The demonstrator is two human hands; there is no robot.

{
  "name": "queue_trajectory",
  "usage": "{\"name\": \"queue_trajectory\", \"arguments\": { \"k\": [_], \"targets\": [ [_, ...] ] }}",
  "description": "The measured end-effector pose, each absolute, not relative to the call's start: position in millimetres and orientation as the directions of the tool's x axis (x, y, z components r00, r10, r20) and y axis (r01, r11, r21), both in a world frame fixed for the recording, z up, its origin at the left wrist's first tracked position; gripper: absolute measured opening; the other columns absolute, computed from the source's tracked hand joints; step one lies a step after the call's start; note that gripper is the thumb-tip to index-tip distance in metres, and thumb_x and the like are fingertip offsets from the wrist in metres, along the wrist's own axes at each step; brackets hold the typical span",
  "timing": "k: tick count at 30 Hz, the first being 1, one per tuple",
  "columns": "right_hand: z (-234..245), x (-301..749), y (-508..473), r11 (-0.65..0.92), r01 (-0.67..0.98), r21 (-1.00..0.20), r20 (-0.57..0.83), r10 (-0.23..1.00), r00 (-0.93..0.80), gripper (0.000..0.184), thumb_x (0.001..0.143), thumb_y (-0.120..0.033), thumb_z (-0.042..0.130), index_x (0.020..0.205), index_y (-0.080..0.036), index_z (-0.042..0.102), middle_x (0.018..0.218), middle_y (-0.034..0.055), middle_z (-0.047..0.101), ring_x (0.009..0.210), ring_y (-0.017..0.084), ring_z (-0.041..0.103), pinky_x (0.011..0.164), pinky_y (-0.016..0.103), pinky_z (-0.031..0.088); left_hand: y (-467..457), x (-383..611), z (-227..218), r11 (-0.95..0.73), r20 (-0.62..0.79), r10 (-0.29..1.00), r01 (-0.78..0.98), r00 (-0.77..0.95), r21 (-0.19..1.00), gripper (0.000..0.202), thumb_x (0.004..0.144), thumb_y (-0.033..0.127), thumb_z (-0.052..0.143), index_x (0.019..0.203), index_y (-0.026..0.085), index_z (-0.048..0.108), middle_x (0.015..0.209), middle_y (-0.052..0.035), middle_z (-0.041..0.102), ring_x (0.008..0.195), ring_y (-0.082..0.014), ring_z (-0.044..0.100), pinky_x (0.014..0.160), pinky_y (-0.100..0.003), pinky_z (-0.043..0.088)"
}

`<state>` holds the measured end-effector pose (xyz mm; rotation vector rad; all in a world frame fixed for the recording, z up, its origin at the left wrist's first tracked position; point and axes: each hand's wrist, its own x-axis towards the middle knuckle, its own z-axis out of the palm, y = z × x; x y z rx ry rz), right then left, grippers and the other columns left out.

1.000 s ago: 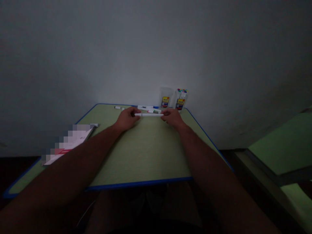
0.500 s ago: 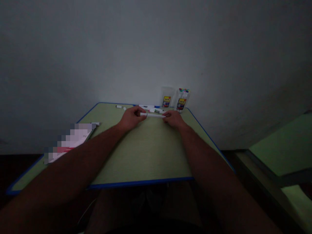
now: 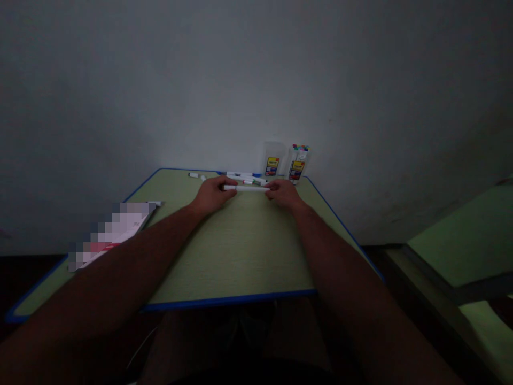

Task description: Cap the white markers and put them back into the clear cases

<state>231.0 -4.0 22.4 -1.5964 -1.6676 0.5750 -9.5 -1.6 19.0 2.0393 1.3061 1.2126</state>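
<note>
Between my two hands lies a white marker, level and running left to right just above the far part of the table. My left hand pinches its left end with thumb and fingers, near a thin dark ring. At the other end, the fingertips of my right hand are closed on the marker. Just behind it lie more white markers, one with a green and red part. A short white piece with a dark end rests to the left, beyond my left hand.
Against the wall stand a clear plastic case and another case packed with colourful-capped markers. A partly blurred booklet or pad lies at the left of the blue-edged table. A white marker pokes out beside it.
The whole view has shifted slightly. Both hands keep hold of the marker, which now sits more level, with a little more of its left end showing in my left fingers.
</note>
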Motion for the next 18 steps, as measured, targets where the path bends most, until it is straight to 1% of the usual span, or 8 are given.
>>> {"name": "queue_trajectory", "arguments": {
  "k": [5, 13, 16, 18],
  "targets": [
    [24.1, 230.3, -4.8, 0.153, 0.647, -0.747, 0.23, 0.972, 0.036, 0.022, 0.069, -0.007, 0.069, 0.09, -0.014, 0.073, 0.071, 0.0022, 0.069, 0.066, 0.012, 0.063, 0.068, 0.025, 0.05, 0.5, -10.8, 16.4, -0.452, 0.426, 0.885, 0.556, 0.186, 0.698, 0.026, 0.069, 0.029, 0.07, 0.093, 0.019, 0.075, 0.074, -0.001, 0.068, 0.067, -0.016, 0.058, 0.066, -0.03, 0.045],
    [26.5, 229.9, -5.9, 0.197, 0.629, -0.752, 0.272, 0.962, 0.024, 0.021, 0.068, -0.01, 0.071, 0.088, -0.013, 0.074, 0.072, 0.002, 0.069, 0.066, 0.012, 0.063, 0.066, 0.024, 0.049, -1.1, -11.5, 16.9, -0.443, 0.416, 0.886, 0.646, 0.208, 0.621, 0.026, 0.073, 0.032, 0.069, 0.094, 0.019, 0.078, 0.083, -0.0057, 0.073, 0.071, -0.0192, 0.061, 0.073, -0.034, 0.048],
    [23.4, 229.8, -3.6, 0.224, 0.59, -0.775, 0.297, 0.954, 0.028, 0.022, 0.067, -0.011, 0.072, 0.089, -0.014, 0.074, 0.076, 0.0028, 0.07, 0.068, 0.013, 0.064, 0.067, 0.025, 0.05, -0.3, -12.3, 15.6, -0.44, 0.41, 0.887, 0.658, 0.212, 0.611, 0.027, 0.074, 0.034, 0.068, 0.094, 0.019, 0.078, 0.084, -0.005, 0.073, 0.073, -0.0197, 0.062, 0.074, -0.033, 0.047],
    [22.0, 229.5, -1.8, 0.241, 0.567, -0.788, 0.315, 0.948, 0.035, 0.023, 0.067, -0.012, 0.073, 0.09, -0.016, 0.074, 0.08, 0.0031, 0.071, 0.072, 0.014, 0.065, 0.071, 0.027, 0.051, 1.2, -12.9, 14.0, -0.436, 0.409, 0.889, 0.651, 0.206, 0.621, 0.027, 0.074, 0.034, 0.068, 0.094, 0.019, 0.078, 0.083, -0.0043, 0.073, 0.074, -0.0195, 0.062, 0.073, -0.032, 0.047]
  ]
}}
